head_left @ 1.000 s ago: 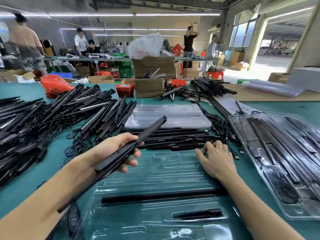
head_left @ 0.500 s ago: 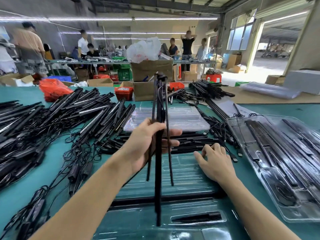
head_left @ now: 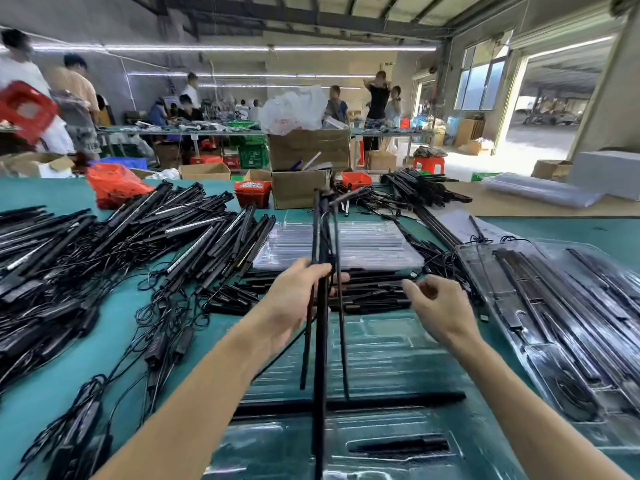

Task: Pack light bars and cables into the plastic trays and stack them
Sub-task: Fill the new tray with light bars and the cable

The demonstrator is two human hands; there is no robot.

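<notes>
My left hand grips a bundle of black light bars, held nearly upright above the near tray. My right hand hovers just right of the bundle, fingers loosely curled, holding nothing. One bar lies across the near tray. A filled tray sits to the right, and loose bars with cables are piled at left on the green table.

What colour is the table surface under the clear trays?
Teal green; the table shows it best in the head view, at left.
</notes>
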